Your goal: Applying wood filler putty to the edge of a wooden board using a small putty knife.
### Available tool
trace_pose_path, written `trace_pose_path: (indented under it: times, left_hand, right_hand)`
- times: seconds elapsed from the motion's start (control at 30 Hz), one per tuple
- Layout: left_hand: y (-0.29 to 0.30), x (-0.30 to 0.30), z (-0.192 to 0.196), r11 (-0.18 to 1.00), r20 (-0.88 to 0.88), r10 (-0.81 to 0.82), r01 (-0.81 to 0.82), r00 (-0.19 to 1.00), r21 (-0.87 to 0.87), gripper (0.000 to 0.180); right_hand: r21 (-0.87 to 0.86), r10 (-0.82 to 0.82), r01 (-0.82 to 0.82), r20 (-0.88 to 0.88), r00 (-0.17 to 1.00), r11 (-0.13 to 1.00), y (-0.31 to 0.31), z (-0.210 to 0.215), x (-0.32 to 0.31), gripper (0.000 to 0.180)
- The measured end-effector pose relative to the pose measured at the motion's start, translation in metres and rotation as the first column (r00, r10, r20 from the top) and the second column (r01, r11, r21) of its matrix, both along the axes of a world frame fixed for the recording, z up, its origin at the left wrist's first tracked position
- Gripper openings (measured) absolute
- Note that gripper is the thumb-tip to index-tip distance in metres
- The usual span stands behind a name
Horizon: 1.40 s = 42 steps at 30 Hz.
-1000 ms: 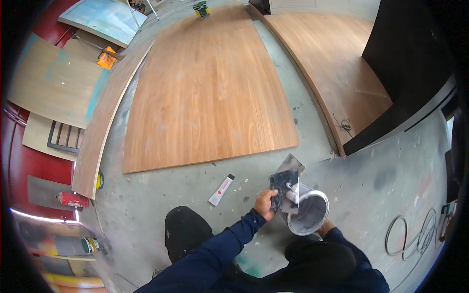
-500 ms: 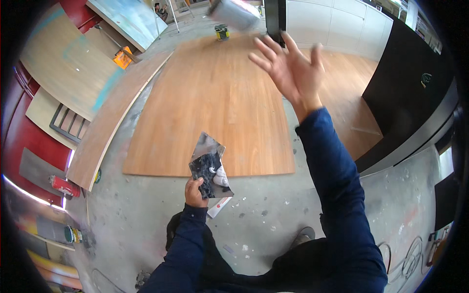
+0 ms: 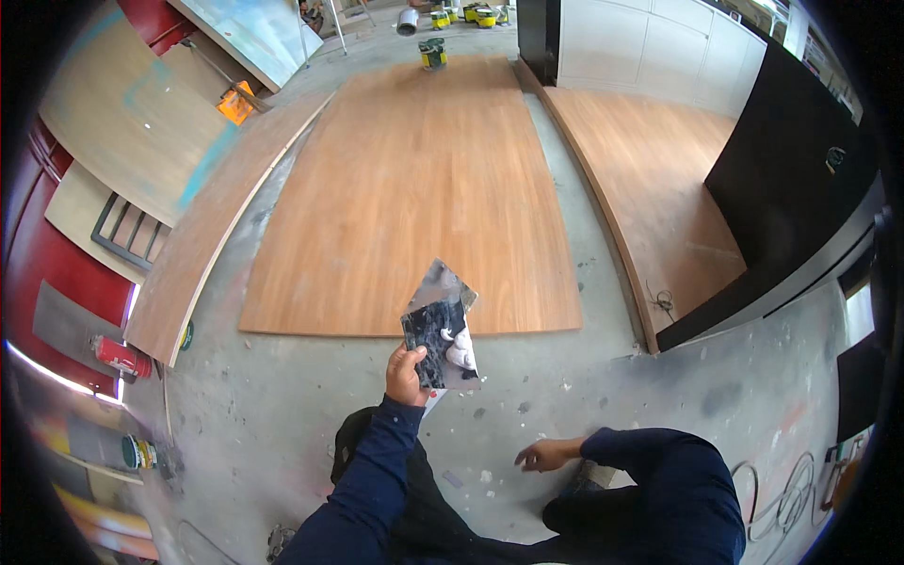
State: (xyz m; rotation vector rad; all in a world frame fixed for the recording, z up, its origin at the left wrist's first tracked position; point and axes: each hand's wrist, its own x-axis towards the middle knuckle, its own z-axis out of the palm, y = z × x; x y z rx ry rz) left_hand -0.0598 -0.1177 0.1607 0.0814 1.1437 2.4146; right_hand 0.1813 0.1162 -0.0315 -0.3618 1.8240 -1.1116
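My left hand [image 3: 407, 375] grips a flat putty board [image 3: 428, 325], grey and dark-smeared, with its thumb on the face. A lump of white paste [image 3: 460, 353] sits on the board's right side. Below the board a strip of a white item with a red mark [image 3: 434, 402] shows; most of it is hidden. Down by my right knee, my right hand [image 3: 546, 456] hangs over the concrete floor, fingers loosely bent and apart, with nothing visible in them. A grey cylindrical container [image 3: 407, 23] lies on its side on the far floor.
A large wood-faced panel [image 3: 414, 188] lies ahead of me, with a dark green tub [image 3: 432, 54] at its far end. Another long panel [image 3: 231, 226] is on the left. To the right stand a wood-topped platform [image 3: 650, 169] and a black panel [image 3: 791, 160]. A hose [image 3: 786, 494] coils lower right.
My right hand has come down from high ahead to beside my knee. The blurred grey container that was in the air now lies on the far floor. The putty board has shifted slightly right.
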Motion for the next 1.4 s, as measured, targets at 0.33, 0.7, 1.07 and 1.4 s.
trace_pose_path:
  times: [0.33,0.7,1.07,1.4]
  left_hand:
    - [0.005,-0.011,-0.022,0.997,0.061,-0.077,0.075,0.995,0.034,0.036]
    - [0.004,-0.007,-0.015,0.967,0.127,-0.255,0.251,0.959,0.044,0.043]
    - [0.016,0.007,0.024,0.873,0.192,-0.488,0.473,0.852,0.121,0.043]
    - [0.014,0.003,0.035,0.838,0.202,-0.546,0.534,0.813,0.118,0.044]
  right_hand:
    - [0.292,-0.084,0.256,-0.495,0.865,0.922,0.015,0.053,-0.116,0.043]
    - [-0.249,-0.702,0.699,0.09,0.706,0.671,0.061,0.133,-0.102,0.045]
    - [-0.627,-0.761,0.778,0.524,0.383,-0.041,0.011,0.214,-0.142,0.055]
    - [-0.616,-0.811,0.785,0.492,0.317,-0.068,0.013,0.228,-0.149,0.065]
